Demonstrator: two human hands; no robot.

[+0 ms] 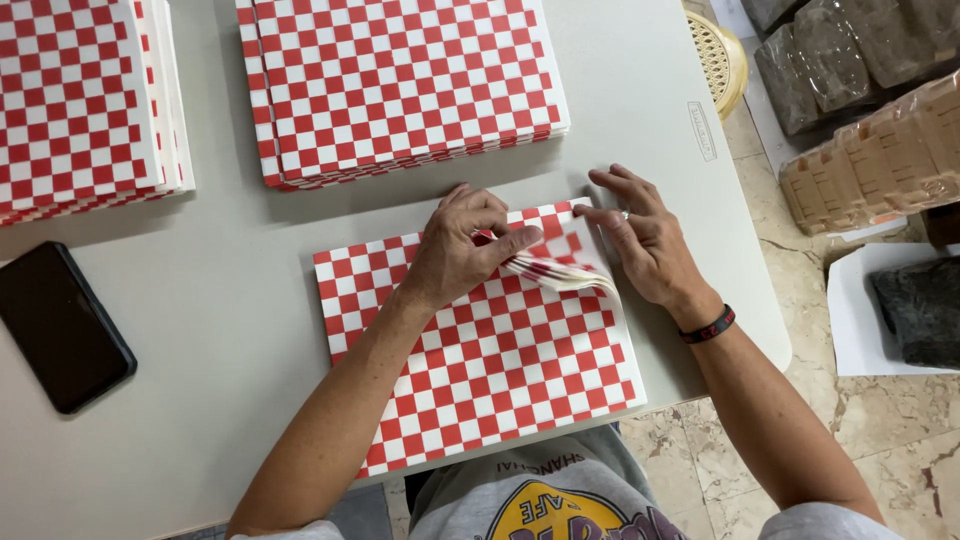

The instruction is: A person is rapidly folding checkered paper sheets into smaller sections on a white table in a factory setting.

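Basically three piles of red-and-white checkered paper sheets on the grey worktop (230, 300): one pile upper left (80, 100), one pile upper centre (400, 80), one stack centre frame (490, 360). Left hand (462, 250) pinches the lifted corner (555, 270) of the centre stack's top sheets between thumb and fingers. Right hand (645, 240) open, fingers spread, fingertips touching the stack's upper right edge. One black phone (60, 325) far left. Wrapped bundles (870, 100) on the floor, upper right.
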